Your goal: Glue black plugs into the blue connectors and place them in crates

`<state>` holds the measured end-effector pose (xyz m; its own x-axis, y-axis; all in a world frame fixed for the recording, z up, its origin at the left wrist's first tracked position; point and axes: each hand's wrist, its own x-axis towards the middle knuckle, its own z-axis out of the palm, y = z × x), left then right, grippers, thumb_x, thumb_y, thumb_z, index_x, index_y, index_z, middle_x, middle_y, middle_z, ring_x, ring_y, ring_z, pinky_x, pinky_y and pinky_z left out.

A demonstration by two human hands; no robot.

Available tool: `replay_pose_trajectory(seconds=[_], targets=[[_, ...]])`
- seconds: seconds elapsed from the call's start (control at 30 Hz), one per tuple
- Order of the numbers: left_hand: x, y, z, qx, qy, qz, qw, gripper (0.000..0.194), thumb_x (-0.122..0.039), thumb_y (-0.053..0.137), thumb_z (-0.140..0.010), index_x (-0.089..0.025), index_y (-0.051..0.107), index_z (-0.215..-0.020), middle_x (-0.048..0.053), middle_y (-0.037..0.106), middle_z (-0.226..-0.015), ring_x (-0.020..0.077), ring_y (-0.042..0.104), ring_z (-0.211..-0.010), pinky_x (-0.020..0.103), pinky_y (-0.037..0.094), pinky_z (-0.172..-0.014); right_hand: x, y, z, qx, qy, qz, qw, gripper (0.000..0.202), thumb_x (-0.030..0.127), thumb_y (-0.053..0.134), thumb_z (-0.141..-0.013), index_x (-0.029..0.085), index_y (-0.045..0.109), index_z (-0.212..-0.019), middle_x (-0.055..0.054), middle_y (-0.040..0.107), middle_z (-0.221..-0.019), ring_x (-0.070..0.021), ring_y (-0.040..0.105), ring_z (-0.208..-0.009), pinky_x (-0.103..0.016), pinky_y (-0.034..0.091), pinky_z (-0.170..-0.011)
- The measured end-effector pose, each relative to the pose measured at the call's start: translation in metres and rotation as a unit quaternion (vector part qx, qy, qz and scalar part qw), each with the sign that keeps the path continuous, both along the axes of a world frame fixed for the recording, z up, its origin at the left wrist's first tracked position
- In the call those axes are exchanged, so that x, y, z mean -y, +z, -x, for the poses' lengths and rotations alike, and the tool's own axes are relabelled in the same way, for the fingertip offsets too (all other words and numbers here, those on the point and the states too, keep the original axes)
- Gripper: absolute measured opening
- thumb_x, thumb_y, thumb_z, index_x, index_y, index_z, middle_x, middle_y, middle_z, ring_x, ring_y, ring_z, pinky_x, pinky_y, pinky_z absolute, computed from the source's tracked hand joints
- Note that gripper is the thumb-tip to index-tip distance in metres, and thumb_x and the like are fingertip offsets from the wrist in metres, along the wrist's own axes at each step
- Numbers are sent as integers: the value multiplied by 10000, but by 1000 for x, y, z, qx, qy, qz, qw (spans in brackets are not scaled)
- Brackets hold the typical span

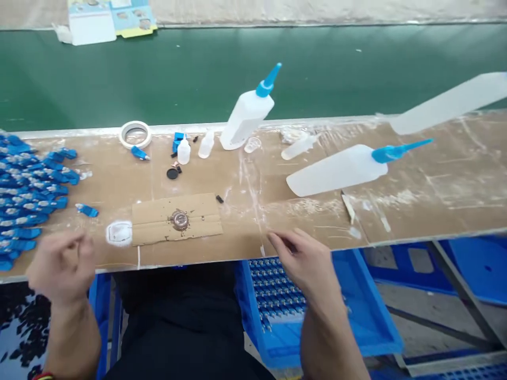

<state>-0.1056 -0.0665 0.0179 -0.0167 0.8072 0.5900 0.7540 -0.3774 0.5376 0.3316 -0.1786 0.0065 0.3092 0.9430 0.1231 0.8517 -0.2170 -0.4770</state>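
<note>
- Left grip (61,266) curled and blurred near the tabletop (237,221) edge; cannot tell whether open, closed or holding anything.
- Right grip (303,261) closed in a pinch at the same edge, with no object visible between the fingertips.
- Nearest to the left grip: heaped blue pieces (19,195) beside and beyond, plus a loose blue piece (87,210) just ahead.
- Between the grips, slightly ahead: cardboard piece (150,219) bearing a round dark blob (180,220).
- Ahead of the right grip: large bottle (336,171) lying on its side; below, blue crate (277,356).
- Apparently between handlings; to take the loose blue piece, a short forward reach and narrow left pinch needed, clear of the heap.
</note>
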Motion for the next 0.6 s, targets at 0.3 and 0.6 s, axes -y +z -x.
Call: replay_pose_trajectory(seconds=[0.3,0.6], targets=[[-55,-26,54,-331,-73,180,923,369,-195,423,-962,-187,687,-1221,149,624,-1240,309,617,-1119,450,504,-960,-120,-30,40,114,202,67,971,296,308,453,-995,204,722,-1065,-88,707,-1027,-243,650,-955,-339,508,-810],[-22,-7,20,258,-120,165,944,301,-468,681,-860,-190,592,-933,66,618,-965,203,659,-850,347,565,-749,-89,-21,51,-136,99,-85,982,185,376,603,-924,218,667,-996,-70,736,-918,-207,695,-752,-344,579,-667]])
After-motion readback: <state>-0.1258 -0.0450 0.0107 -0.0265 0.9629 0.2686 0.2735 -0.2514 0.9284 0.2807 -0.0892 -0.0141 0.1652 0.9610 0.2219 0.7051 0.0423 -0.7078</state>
